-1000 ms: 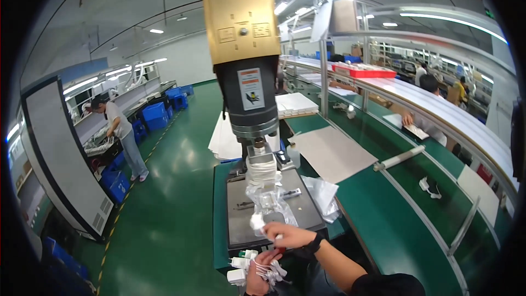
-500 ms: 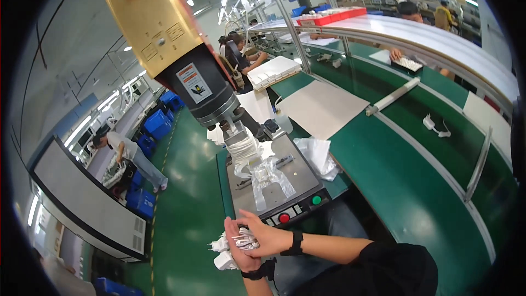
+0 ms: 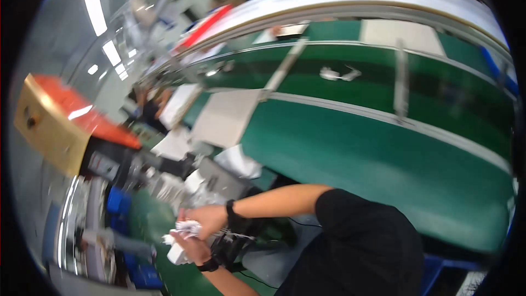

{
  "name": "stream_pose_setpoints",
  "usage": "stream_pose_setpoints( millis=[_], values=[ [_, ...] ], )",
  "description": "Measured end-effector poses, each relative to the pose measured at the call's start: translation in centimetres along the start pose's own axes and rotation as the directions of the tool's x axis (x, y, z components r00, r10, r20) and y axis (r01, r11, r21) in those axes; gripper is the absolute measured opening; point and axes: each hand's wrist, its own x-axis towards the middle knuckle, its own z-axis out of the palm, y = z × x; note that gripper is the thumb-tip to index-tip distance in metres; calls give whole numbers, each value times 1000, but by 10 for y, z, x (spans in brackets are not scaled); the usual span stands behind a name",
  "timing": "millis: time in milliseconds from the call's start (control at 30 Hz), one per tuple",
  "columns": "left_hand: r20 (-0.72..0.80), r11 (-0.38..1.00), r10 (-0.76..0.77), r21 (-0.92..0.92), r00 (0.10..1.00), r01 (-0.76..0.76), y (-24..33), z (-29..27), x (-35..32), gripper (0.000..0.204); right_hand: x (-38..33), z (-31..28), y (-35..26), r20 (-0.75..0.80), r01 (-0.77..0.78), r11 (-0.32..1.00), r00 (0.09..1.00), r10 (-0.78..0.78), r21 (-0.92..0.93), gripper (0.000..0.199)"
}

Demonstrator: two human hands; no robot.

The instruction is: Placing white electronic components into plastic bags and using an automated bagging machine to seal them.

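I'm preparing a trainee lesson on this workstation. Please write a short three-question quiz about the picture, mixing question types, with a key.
1. Multiple choice: What does the left hand hold, close to the right hand?
a) a green bottle
b) white plug adapters
c) a screwdriver

2. True or false: Only one of the person's wrists wears a dark band.

3. Short answer: On which side of the picture is the gold machine housing?

Key: 1. b. 2. False; both wrists wear dark bands. 3. The left side.
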Motion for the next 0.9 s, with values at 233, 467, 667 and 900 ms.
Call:
stream_pose_setpoints(
  millis=[233,467,667,900],
  values=[
    [609,975,152,-222,779,-17,-57,222,4,78,-147,-180,-122,-530,-145,948,847,-28,-282,64],
    [968,994,56,-76,244,73,-81,191,-35,85,-432,-260,-325,-935,-844,411,270,-230,-344,66],
    [991,984,-136,135,-2,117,-91,153,-72,79,-591,-236,-409,-928,-816,-474,-190,-319,330,73],
    [954,948,-218,158,205,275,-112,123,-137,78,-565,-353,-326,-976,-912,-378,-204,77,161,71]
  ],
)
